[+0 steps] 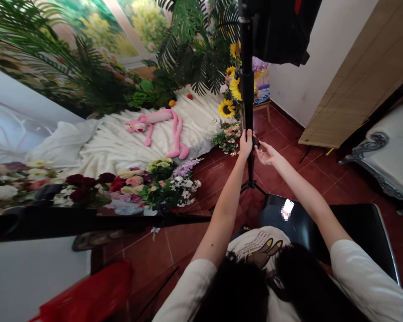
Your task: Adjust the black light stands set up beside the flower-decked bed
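At the far left, artificial flowers edge a creamy plush blanket, with a black pole crossing in front and something red and glossy below; a pink plush toy lies across the blanket, under palm fronds and a garden-scene backdrop; sunflowers stand just behind a black light stand, which rises upright from the red tiled floor right of the blanket; the left hand is wrapped around its pole; the right hand has its fingertips at a dark knob there, though whether they pinch it I cannot tell; a black lamp housing hangs overhead; farther right come a lit phone near the lap, a black padded seat, a tan slatted panel against the white wall, and a pale sofa with carved silvery trim.
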